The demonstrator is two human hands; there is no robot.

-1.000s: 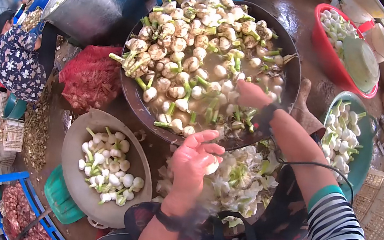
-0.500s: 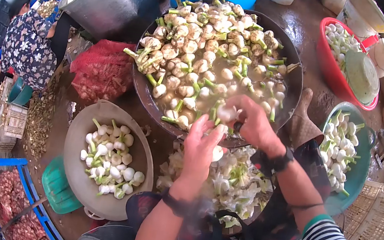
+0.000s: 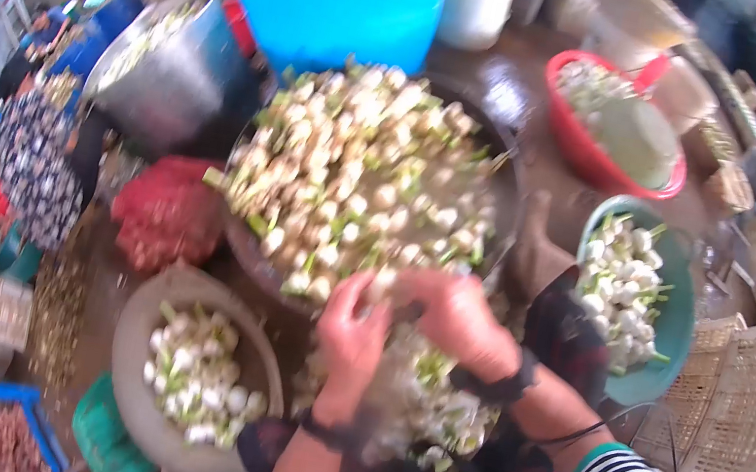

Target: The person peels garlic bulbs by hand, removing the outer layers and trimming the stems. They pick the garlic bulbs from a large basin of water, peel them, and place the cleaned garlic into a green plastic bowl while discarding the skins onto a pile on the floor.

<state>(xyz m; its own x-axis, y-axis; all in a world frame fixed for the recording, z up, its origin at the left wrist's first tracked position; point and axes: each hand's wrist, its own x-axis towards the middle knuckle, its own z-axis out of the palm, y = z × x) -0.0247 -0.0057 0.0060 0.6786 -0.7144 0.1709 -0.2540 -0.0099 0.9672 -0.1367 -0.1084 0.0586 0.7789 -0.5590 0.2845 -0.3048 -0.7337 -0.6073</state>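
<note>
On the brown floor [image 3: 102, 300] of a crowded work area, a wide dark pan [image 3: 245, 264] holds pale bulbs with green stems [image 3: 341, 160] in murky water, with a blue tub [image 3: 345, 16] behind its far edge, a grey basin [image 3: 138, 336] of white bulbs near its left near edge and a green basin [image 3: 675, 316] off its right side. At the pan's near edge, the left hand [image 3: 352, 332] grasps a whitish bulb [image 3: 382, 284] in its fingers, while the right hand [image 3: 464, 320] meets it there, though blur hides whether its fingers grip.
</note>
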